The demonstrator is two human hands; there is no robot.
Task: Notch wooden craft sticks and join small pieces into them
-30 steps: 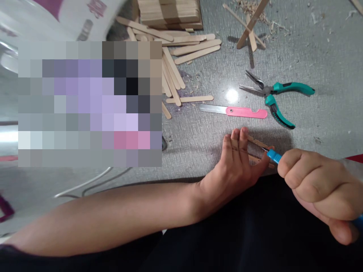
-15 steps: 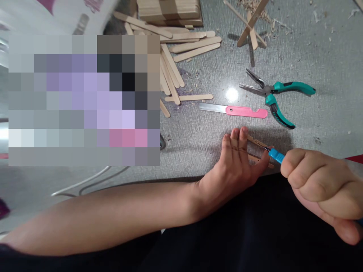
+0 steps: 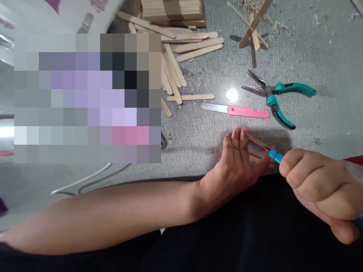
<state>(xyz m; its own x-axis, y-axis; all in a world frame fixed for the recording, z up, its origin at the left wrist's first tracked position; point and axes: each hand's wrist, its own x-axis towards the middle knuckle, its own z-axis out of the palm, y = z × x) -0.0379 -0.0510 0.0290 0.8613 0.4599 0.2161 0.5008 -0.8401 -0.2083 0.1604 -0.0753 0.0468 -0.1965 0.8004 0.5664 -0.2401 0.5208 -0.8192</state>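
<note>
My left hand [image 3: 236,166] lies flat on the grey table with its fingers together, pressing down wooden sticks [image 3: 256,142] near the table's front edge. My right hand [image 3: 317,189] is closed in a fist round a blue-handled craft knife [image 3: 274,155]. The knife's small tip touches the sticks right beside my left thumb. Most of the sticks are hidden under my left fingers.
A pink-handled blade [image 3: 235,110] and teal needle-nose pliers [image 3: 273,96] lie just beyond my hands. Loose wooden sticks [image 3: 181,60] and a stack of them [image 3: 172,11] sit further back. A small stick frame [image 3: 252,26] stands among shavings. A blurred patch covers the left.
My right hand with the knife shifted slightly right and back again. My left hand stays pressed on the sticks.
</note>
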